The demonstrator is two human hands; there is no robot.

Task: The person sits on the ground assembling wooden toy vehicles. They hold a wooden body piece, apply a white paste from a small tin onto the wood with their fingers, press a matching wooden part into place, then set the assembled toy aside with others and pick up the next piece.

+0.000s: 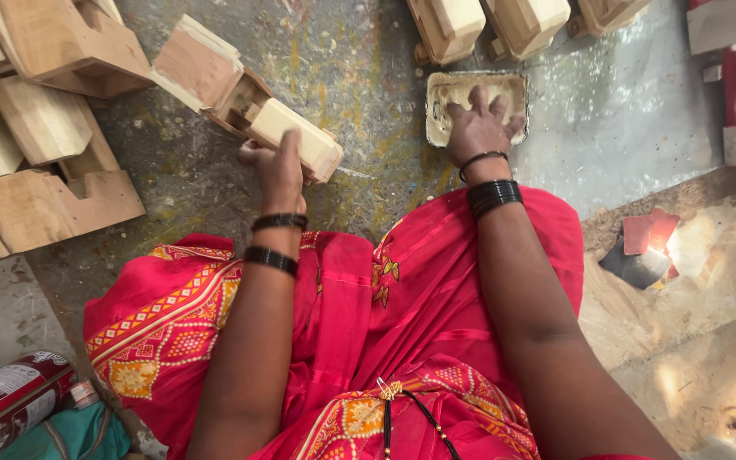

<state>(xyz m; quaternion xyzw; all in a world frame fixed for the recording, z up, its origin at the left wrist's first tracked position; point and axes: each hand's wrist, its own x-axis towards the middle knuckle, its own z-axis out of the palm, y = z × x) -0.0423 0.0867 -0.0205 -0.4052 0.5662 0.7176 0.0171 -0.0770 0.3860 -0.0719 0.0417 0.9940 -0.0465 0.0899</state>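
Wooden piece: rested tilted on the stained floor, clasped at its pale end.
Left hand: closed around that end.
Right hand: fingers spread, dipped into the putty tray.

Pale wooden block piece, tilted, gripped at its near end, shallow rectangular tray of cream paste beside it

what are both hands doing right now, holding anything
Left hand: closed on a carved wooden piece, steadying it on the floor.
Right hand: open, fingers dipped into a small tray of pale paste, gripping nothing.
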